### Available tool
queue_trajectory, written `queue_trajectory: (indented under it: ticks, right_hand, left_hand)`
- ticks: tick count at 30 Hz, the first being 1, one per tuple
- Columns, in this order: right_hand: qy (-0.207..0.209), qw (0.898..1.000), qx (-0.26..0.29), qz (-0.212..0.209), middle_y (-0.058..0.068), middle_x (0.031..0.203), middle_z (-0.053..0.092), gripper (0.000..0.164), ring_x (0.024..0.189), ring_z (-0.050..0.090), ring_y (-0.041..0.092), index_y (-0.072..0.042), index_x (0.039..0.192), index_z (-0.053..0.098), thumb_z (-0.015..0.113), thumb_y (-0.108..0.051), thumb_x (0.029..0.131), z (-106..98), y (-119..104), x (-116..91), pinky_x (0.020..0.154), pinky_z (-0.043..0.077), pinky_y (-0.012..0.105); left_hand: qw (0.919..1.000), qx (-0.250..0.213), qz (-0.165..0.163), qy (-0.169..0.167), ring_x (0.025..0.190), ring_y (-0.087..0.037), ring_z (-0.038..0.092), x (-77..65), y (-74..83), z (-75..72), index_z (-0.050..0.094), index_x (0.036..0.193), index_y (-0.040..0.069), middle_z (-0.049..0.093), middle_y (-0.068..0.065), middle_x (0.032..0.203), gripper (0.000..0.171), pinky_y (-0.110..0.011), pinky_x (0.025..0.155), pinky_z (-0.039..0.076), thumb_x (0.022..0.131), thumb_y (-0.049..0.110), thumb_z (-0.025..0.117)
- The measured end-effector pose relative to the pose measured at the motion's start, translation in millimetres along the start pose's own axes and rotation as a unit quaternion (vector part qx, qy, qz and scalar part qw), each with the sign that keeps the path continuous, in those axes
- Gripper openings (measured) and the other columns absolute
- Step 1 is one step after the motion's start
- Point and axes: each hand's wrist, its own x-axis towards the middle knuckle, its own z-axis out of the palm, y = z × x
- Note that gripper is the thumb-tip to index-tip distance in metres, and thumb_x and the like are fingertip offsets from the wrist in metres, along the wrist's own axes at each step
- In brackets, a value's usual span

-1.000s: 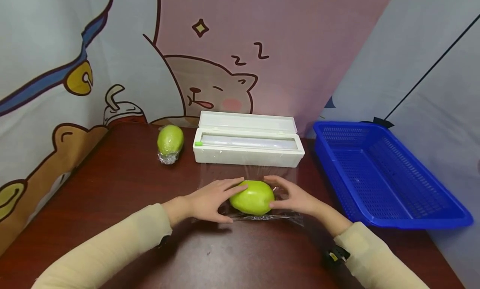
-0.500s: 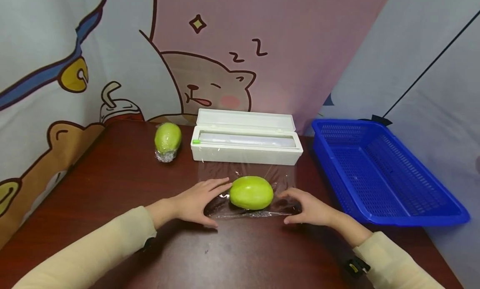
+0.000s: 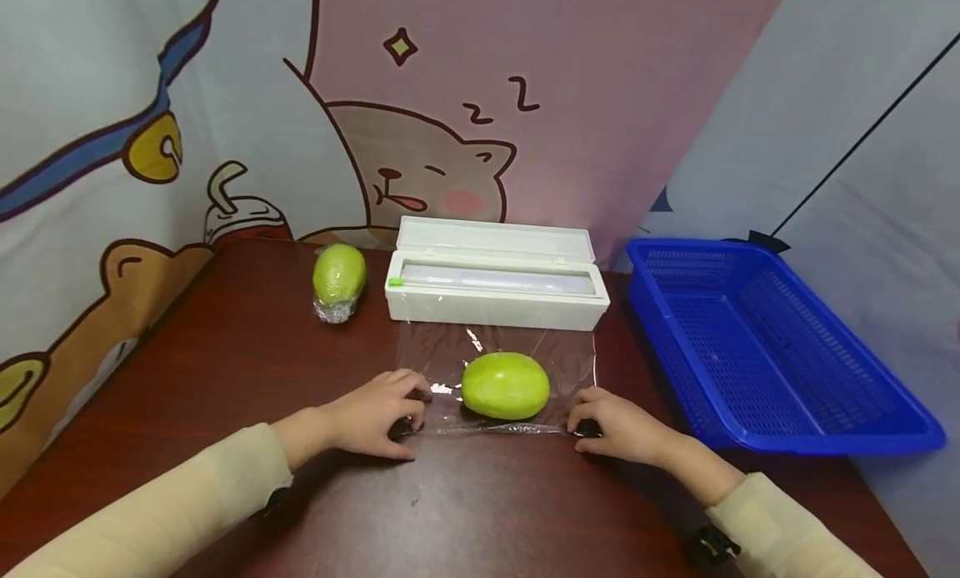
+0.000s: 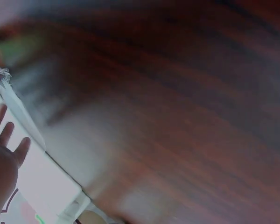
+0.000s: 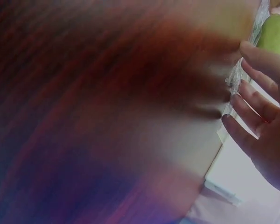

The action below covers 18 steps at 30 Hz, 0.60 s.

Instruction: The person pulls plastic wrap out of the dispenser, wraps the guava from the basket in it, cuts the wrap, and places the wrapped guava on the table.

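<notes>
Closest in, on the table (image 3: 480,511), the work looks to be taking up the near edge of the clear film (image 3: 570,353). It would go best with both corners caught together and kept level, drawn just taut, since thin film tends to fold and stick to itself; that edge is already a little crumpled.

The left hand (image 3: 371,415) is at the film's near left corner, fingers bent and thumb standing apart from them. The right hand (image 3: 618,424) mirrors it at the near right corner, half open, fingers loosely curved. Neither has visibly closed on anything; the fingertips hide the corners, so whether they touch the film is hard to say.

Between the hands and slightly beyond, the green fruit (image 3: 506,386) lies on its side upon the film. Steady, even tension should keep it from rolling.

Farther back, the film runs to the white box (image 3: 498,309), lid up, its roll inside; it may pay out more if pulled.
</notes>
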Motion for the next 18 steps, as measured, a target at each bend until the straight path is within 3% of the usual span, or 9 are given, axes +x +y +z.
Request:
queue_trajectory:
  ticks: [4, 8, 13, 18]
  right_hand:
    - [0.022, 0.999, -0.018, -0.023, -0.008, 0.087, 0.058, 0.015, 0.085, 0.055, 0.009, -0.020, 0.076, 0.065, 0.076, -0.011, 0.073, 1.0, -0.9, -0.7, 0.079, 0.051, 0.030]
    - [0.034, 0.999, -0.021, -0.024, -0.010, 0.084, 0.059, 0.017, 0.081, 0.056, 0.006, -0.020, 0.075, 0.064, 0.074, -0.008, 0.073, -1.7, -2.9, -2.1, 0.070, 0.051, 0.025]
    - [0.025, 0.999, -0.018, 0.006, -0.010, 0.081, 0.063, 0.016, 0.077, 0.059, 0.005, -0.018, 0.079, 0.063, 0.070, -0.005, 0.076, -8.1, -4.8, -2.8, 0.068, 0.052, 0.027]
    - [0.039, 0.999, -0.014, 0.031, -0.012, 0.073, 0.059, 0.018, 0.067, 0.052, 0.002, -0.016, 0.080, 0.058, 0.067, -0.001, 0.075, -10.0, -5.7, 0.4, 0.060, 0.047, 0.024]
  left_hand:
    - [0.9976, 0.037, 0.054, 0.024, 0.106, -0.016, 0.052, 0.4, -0.6, -0.1, 0.061, 0.075, 0.024, 0.058, 0.001, 0.107, 0.012, -0.037, 0.091, 0.044, 0.078, 0.028, 0.072]
    - [0.9933, 0.069, 0.083, 0.044, 0.095, -0.013, 0.055, 1.5, 1.2, -3.3, 0.062, 0.076, 0.023, 0.060, 0.005, 0.096, 0.009, -0.031, 0.084, 0.046, 0.080, 0.021, 0.070]
    - [0.9914, 0.082, 0.082, 0.061, 0.081, -0.010, 0.057, 1.9, 3.4, -7.1, 0.060, 0.081, 0.018, 0.060, 0.008, 0.081, 0.010, -0.027, 0.076, 0.046, 0.080, 0.016, 0.069]
    - [0.9912, 0.091, 0.065, 0.071, 0.077, -0.011, 0.057, 4.3, 4.3, -8.1, 0.063, 0.099, 0.013, 0.062, 0.006, 0.082, 0.020, -0.027, 0.073, 0.048, 0.079, 0.008, 0.066]
